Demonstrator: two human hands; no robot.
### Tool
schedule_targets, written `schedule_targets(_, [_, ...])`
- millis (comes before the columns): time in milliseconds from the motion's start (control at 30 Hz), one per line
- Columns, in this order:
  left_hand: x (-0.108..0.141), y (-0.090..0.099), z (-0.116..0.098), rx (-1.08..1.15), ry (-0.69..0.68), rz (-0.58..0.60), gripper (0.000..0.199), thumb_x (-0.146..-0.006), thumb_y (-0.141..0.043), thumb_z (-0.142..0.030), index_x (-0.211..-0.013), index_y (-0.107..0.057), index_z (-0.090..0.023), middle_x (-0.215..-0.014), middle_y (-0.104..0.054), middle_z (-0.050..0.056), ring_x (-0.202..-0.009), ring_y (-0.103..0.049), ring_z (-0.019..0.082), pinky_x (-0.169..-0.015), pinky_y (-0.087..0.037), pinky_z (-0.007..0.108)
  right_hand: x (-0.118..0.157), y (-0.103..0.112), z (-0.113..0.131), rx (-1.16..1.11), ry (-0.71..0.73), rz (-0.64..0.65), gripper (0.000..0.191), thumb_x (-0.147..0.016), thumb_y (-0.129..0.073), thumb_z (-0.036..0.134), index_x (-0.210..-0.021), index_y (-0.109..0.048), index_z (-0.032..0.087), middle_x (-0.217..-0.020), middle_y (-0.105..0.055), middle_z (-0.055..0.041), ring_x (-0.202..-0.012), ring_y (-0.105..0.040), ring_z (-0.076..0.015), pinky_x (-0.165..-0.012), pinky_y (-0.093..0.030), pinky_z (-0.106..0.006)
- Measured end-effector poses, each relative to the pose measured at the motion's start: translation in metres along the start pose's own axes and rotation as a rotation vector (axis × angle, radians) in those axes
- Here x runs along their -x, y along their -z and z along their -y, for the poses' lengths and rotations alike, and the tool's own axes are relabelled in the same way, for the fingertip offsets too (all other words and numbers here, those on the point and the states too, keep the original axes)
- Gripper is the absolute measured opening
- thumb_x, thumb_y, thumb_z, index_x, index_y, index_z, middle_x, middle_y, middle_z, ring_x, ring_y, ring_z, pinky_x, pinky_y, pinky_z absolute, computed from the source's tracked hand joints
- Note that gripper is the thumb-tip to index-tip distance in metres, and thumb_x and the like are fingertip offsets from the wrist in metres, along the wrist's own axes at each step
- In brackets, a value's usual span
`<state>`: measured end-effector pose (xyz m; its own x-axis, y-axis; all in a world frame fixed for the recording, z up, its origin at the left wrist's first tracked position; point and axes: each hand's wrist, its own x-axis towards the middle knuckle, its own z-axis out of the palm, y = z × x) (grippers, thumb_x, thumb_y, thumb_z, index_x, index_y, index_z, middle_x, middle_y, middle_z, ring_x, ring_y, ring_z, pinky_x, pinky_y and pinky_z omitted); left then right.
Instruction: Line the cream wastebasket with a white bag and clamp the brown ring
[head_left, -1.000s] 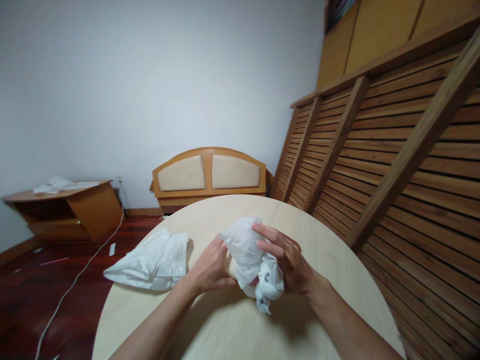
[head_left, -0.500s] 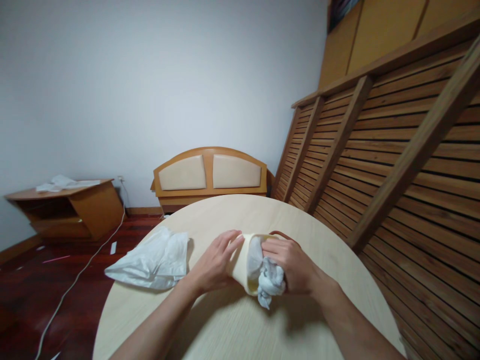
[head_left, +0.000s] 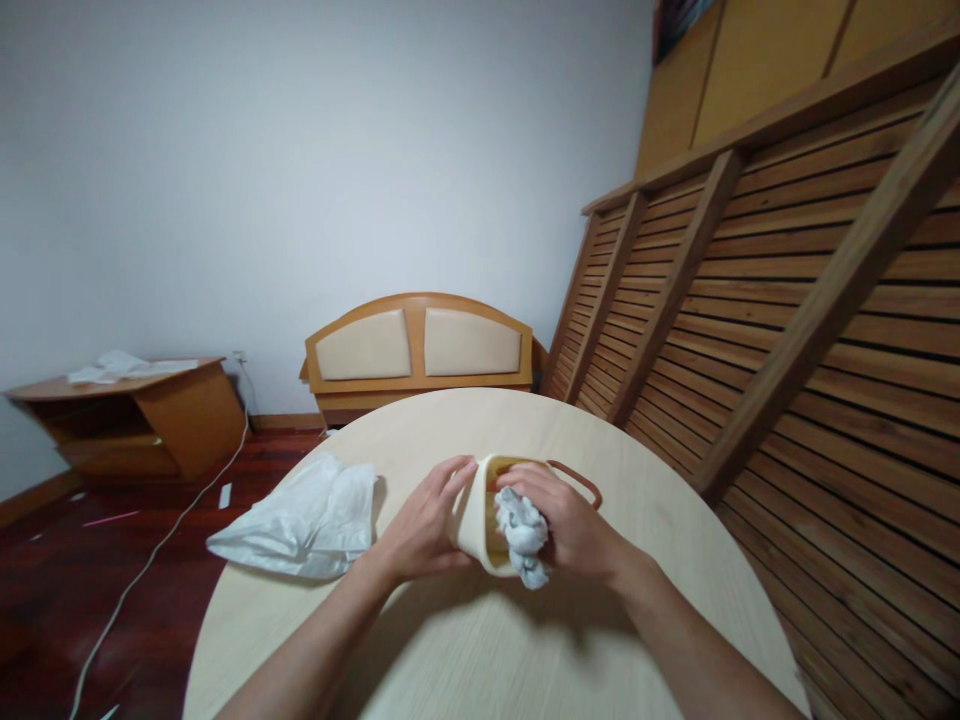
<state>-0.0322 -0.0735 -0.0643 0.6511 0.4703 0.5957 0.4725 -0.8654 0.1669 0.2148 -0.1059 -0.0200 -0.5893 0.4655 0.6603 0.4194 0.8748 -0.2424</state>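
A cream-coloured bucket (head_left: 471, 520) is tilted on its side over the round table, its yellowish inside facing right and towards me. My left hand (head_left: 429, 522) is closed around its outer left side. A crumpled light-grey cloth (head_left: 523, 530) is bunched up in my right hand (head_left: 574, 515), at the mouth of the bucket. The fingertips of that hand reach inside the rim. Behind the right hand a brown loop handle (head_left: 581, 476) sticks out. The cloth hides part of the bucket's inside.
A white crinkled bag (head_left: 307, 520) lies at the left edge of the round table (head_left: 465, 650). Beyond stand a wooden headboard (head_left: 416, 345) and a low desk (head_left: 187, 415) with white sheets. Slatted wooden panels (head_left: 750, 300) lean at the right; a cable (head_left: 150, 570) crosses the floor.
The cloth, earlier partly spread inside the rim, is now bunched in my right hand, baring the bucket's inside. My right hand has shifted slightly left, and more of the brown handle shows.
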Motion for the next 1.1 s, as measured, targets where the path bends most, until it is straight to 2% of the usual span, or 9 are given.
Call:
schedule_targets(200, [0.0,0.001,0.006,0.038,0.021,-0.05,0.117,-0.069,-0.084,-0.044,-0.157,-0.008,-0.024,-0.151,-0.037,0.022,-0.141,-0.039,0.04,-0.113,-0.04,0.058,0.002,0.002,0.005,0.157,-0.104,0.076,0.057,-0.072,-0.065,0.004,-0.125,-0.059,0.025,-0.126,-0.065,-0.0095,-0.119,-0.059,-0.0282,-0.102,-0.051,-0.048])
schedule_targets(333, [0.002,0.001,0.007,0.05,-0.023,-0.017,0.119,-0.066,-0.086,-0.039,-0.156,-0.009,-0.026,-0.15,-0.035,0.021,-0.14,-0.04,0.039,-0.113,-0.04,0.058,0.003,-0.003,0.0,0.185,-0.014,0.152,0.023,-0.084,-0.061,0.006,-0.099,-0.064,0.022,-0.105,-0.07,-0.007,-0.099,-0.065,-0.0229,-0.084,-0.057,-0.037])
schedule_targets(400, [0.003,0.0,0.008,0.064,-0.028,-0.002,0.121,-0.066,-0.087,-0.038,-0.156,-0.008,-0.026,-0.151,-0.034,0.021,-0.141,-0.039,0.039,-0.113,-0.04,0.059,0.004,-0.005,-0.004,0.124,0.1,0.067,0.01,-0.092,-0.057,0.013,-0.089,-0.061,0.022,-0.103,-0.07,-0.0063,-0.098,-0.066,-0.0209,-0.082,-0.057,-0.035])
schedule_targets(500, [0.004,-0.003,0.01,0.091,-0.03,-0.008,0.123,-0.066,-0.087,-0.041,-0.157,-0.005,-0.026,-0.151,-0.033,0.021,-0.143,-0.036,0.04,-0.114,-0.038,0.06,0.005,-0.007,-0.006,0.012,0.182,-0.129,0.011,-0.097,-0.049,0.017,-0.091,-0.054,0.024,-0.119,-0.067,-0.0069,-0.112,-0.064,-0.0205,-0.092,-0.055,-0.037])
schedule_targets(600, [0.005,-0.004,0.01,0.108,-0.039,-0.02,0.121,-0.068,-0.085,-0.042,-0.157,-0.004,-0.026,-0.152,-0.032,0.021,-0.144,-0.035,0.04,-0.115,-0.038,0.06,0.007,-0.01,-0.004,-0.025,0.102,-0.108,0.012,-0.093,-0.052,0.017,-0.102,-0.05,0.025,-0.129,-0.064,-0.0101,-0.119,-0.062,-0.0228,-0.095,-0.055,-0.039])
schedule_targets(733, [0.005,-0.002,0.011,0.112,-0.033,-0.041,0.124,-0.066,-0.088,-0.044,-0.157,-0.005,-0.026,-0.151,-0.034,0.021,-0.142,-0.036,0.04,-0.115,-0.038,0.06,0.006,-0.005,0.001,0.145,0.102,0.018,0.043,-0.082,-0.06,0.014,-0.122,-0.047,0.023,-0.136,-0.058,-0.0157,-0.127,-0.056,-0.0288,-0.1,-0.051,-0.047])
schedule_targets(833, [0.005,-0.002,0.014,0.087,-0.01,-0.076,0.123,-0.067,-0.087,-0.045,-0.157,-0.006,-0.025,-0.151,-0.034,0.021,-0.142,-0.037,0.04,-0.114,-0.038,0.059,0.003,0.004,0.005,0.29,0.055,-0.029,0.051,-0.079,-0.064,0.013,-0.126,-0.049,0.023,-0.125,-0.064,-0.0137,-0.115,-0.06,-0.0303,-0.093,-0.051,-0.047])
schedule_targets(933, [0.006,-0.002,0.016,0.06,0.01,-0.129,0.121,-0.068,-0.085,-0.044,-0.157,-0.006,-0.024,-0.151,-0.035,0.022,-0.141,-0.038,0.04,-0.113,-0.04,0.059,0.001,0.007,0.008,0.346,-0.113,0.003,0.038,-0.082,-0.063,0.008,-0.117,-0.057,0.021,-0.105,-0.071,-0.0097,-0.097,-0.066,-0.0276,-0.087,-0.05,-0.045])
schedule_targets(1100, [0.007,-0.003,0.016,0.035,0.019,-0.099,0.124,-0.066,-0.086,-0.045,-0.158,-0.006,-0.024,-0.151,-0.035,0.022,-0.14,-0.039,0.042,-0.11,-0.043,0.058,0.001,-0.004,0.005,0.191,-0.153,0.126,0.038,-0.089,-0.052,0.0,-0.118,-0.06,0.023,-0.11,-0.075,-0.0029,-0.102,-0.069,-0.0202,-0.117,-0.027,-0.053])
